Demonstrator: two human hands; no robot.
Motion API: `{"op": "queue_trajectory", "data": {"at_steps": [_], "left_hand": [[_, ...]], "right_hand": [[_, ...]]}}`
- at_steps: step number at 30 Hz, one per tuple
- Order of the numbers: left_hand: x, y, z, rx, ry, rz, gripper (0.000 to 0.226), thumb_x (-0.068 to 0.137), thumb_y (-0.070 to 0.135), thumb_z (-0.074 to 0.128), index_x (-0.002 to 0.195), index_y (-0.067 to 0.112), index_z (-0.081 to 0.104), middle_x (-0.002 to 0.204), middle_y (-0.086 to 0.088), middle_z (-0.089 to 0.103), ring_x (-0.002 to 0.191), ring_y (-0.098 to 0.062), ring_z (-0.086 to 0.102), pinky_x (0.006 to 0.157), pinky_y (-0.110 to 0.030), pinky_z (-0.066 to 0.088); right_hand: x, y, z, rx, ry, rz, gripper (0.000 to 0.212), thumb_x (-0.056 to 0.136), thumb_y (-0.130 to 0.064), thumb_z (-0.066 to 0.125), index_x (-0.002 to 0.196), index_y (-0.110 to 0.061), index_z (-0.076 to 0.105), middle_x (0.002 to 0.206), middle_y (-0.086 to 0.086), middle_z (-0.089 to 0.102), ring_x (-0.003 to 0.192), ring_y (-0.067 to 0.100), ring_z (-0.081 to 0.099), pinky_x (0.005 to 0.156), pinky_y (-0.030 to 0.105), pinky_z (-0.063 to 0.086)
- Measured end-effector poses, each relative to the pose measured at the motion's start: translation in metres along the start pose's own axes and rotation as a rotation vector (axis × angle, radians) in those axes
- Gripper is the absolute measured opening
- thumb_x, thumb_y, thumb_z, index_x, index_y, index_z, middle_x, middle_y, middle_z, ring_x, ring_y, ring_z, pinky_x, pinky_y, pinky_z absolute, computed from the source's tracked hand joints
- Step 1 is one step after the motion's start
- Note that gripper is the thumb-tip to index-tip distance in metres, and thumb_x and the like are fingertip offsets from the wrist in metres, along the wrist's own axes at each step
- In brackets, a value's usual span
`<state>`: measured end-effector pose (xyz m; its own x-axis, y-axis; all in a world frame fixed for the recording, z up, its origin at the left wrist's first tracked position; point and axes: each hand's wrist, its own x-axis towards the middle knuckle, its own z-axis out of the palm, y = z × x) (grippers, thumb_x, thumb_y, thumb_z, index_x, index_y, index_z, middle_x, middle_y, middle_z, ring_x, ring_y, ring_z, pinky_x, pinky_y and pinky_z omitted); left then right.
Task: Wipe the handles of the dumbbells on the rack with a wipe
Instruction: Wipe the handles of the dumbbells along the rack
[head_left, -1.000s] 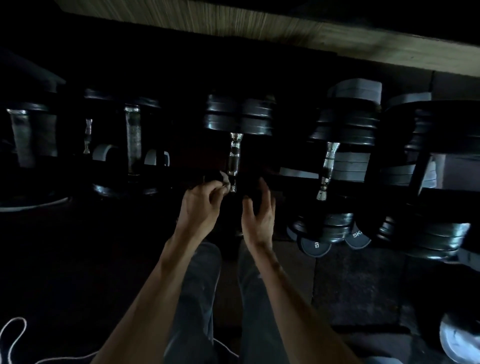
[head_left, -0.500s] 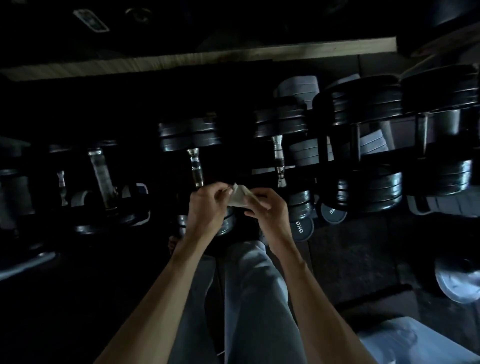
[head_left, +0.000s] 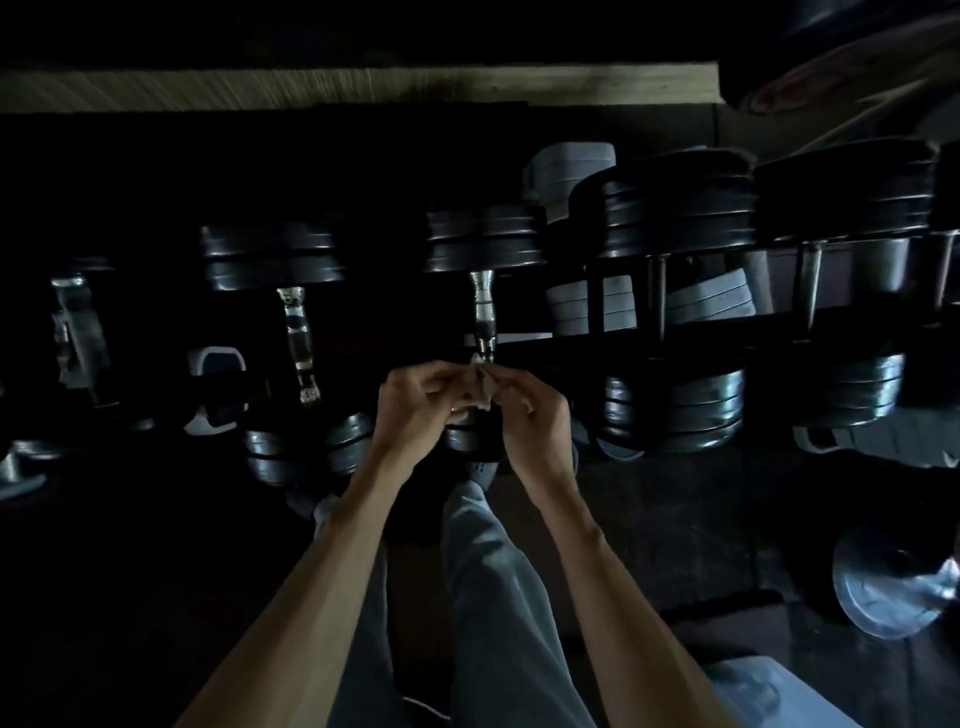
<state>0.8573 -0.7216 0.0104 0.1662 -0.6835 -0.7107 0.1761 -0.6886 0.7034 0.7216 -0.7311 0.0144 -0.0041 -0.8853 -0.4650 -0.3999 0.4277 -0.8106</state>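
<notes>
Hands meet in the middle of a very dark shot: left hand (head_left: 415, 410) and right hand (head_left: 530, 415) both pinch a small crumpled wipe (head_left: 480, 387) between curled fingers, right in front of the chrome handle (head_left: 484, 317) of the center dumbbell (head_left: 480, 241). Can't tell if the wipe actually touches that handle. More dumbbells sit along the rack (head_left: 571, 340) on both sides, and another handle (head_left: 300, 338) gleams to the left. Grey trousers (head_left: 493, 582) show below the forearms.
</notes>
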Motion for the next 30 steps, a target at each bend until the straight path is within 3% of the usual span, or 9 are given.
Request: {"op": "queue_trajectory", "data": {"at_steps": [4, 7, 11, 16, 19, 22, 24, 26, 30], "left_hand": [[0.002, -0.001, 0.004, 0.054, -0.075, 0.047, 0.023, 0.090, 0.026, 0.071, 0.108, 0.012, 0.073, 0.095, -0.006, 0.077, 0.095, -0.013, 0.072, 0.086, -0.026, 0.055], [-0.002, -0.003, -0.003, 0.041, -0.112, 0.103, 0.022, 0.092, 0.022, 0.069, 0.110, 0.011, 0.072, 0.096, -0.010, 0.076, 0.096, -0.013, 0.072, 0.084, -0.020, 0.051], [-0.003, -0.007, -0.010, 0.183, -0.074, 0.197, 0.016, 0.094, 0.017, 0.065, 0.107, 0.012, 0.074, 0.094, 0.000, 0.076, 0.092, -0.001, 0.070, 0.086, -0.013, 0.048], [0.000, -0.027, -0.003, 0.272, 0.094, 0.251, 0.018, 0.095, 0.017, 0.062, 0.111, 0.017, 0.071, 0.103, 0.009, 0.074, 0.094, 0.011, 0.064, 0.082, -0.005, 0.046], [0.000, -0.032, 0.008, 0.336, 0.167, 0.298, 0.022, 0.094, 0.009, 0.060, 0.114, 0.011, 0.069, 0.108, 0.002, 0.072, 0.095, 0.001, 0.065, 0.083, 0.001, 0.041], [0.007, -0.040, 0.024, 0.382, 0.259, 0.344, 0.025, 0.092, 0.013, 0.058, 0.115, 0.009, 0.067, 0.110, -0.006, 0.071, 0.100, -0.021, 0.067, 0.092, -0.026, 0.052], [0.012, -0.046, 0.035, 0.444, 0.314, 0.301, 0.033, 0.090, 0.026, 0.051, 0.116, 0.012, 0.065, 0.111, -0.007, 0.069, 0.103, -0.028, 0.064, 0.091, -0.044, 0.052], [0.016, -0.051, 0.046, 0.481, 0.376, 0.240, 0.039, 0.091, 0.033, 0.045, 0.119, 0.012, 0.062, 0.114, -0.008, 0.067, 0.108, -0.031, 0.060, 0.094, -0.048, 0.047], [0.027, -0.059, 0.059, 0.450, 0.496, 0.164, 0.033, 0.100, 0.028, 0.045, 0.128, 0.014, 0.056, 0.124, -0.009, 0.061, 0.120, -0.030, 0.052, 0.104, -0.048, 0.038]], "right_hand": [[0.015, -0.003, -0.012, 0.097, -0.062, 0.044, 0.018, 0.095, -0.008, 0.067, 0.113, -0.008, 0.070, 0.097, 0.004, 0.076, 0.088, 0.015, 0.073, 0.080, 0.031, 0.059], [0.023, -0.007, -0.015, 0.164, -0.138, 0.144, 0.034, 0.090, -0.007, 0.073, 0.121, -0.016, 0.061, 0.103, 0.006, 0.075, 0.089, 0.011, 0.073, 0.079, 0.025, 0.058], [0.030, -0.007, -0.016, 0.070, -0.281, 0.098, 0.013, 0.086, -0.001, 0.073, 0.099, -0.004, 0.073, 0.086, 0.015, 0.075, 0.076, 0.019, 0.070, 0.074, 0.030, 0.054], [0.036, 0.000, -0.011, -0.070, 0.006, 0.130, 0.020, 0.074, -0.017, 0.084, 0.084, -0.019, 0.067, 0.086, 0.008, 0.075, 0.081, 0.022, 0.072, 0.073, 0.037, 0.055], [0.037, 0.003, -0.010, -0.140, 0.177, 0.131, 0.025, 0.076, -0.021, 0.085, 0.089, -0.012, 0.066, 0.082, 0.001, 0.074, 0.072, 0.010, 0.069, 0.062, 0.022, 0.051], [0.040, 0.010, -0.010, -0.182, 0.238, 0.080, 0.025, 0.080, -0.027, 0.084, 0.097, -0.015, 0.070, 0.079, -0.006, 0.073, 0.063, -0.004, 0.064, 0.057, 0.011, 0.046], [0.045, 0.011, -0.010, -0.266, 0.232, 0.037, 0.022, 0.086, -0.035, 0.079, 0.084, -0.013, 0.074, 0.064, -0.009, 0.065, 0.052, -0.005, 0.057, 0.052, 0.010, 0.037], [0.052, 0.012, -0.011, -0.325, 0.232, 0.031, 0.035, 0.087, -0.040, 0.077, 0.073, -0.009, 0.071, 0.055, -0.010, 0.057, 0.048, -0.002, 0.053, 0.045, 0.010, 0.033], [0.067, 0.011, -0.007, -0.346, 0.147, 0.050, 0.039, 0.092, -0.045, 0.069, 0.087, -0.007, 0.063, 0.070, -0.003, 0.061, 0.051, 0.002, 0.050, 0.042, 0.008, 0.035]]}}
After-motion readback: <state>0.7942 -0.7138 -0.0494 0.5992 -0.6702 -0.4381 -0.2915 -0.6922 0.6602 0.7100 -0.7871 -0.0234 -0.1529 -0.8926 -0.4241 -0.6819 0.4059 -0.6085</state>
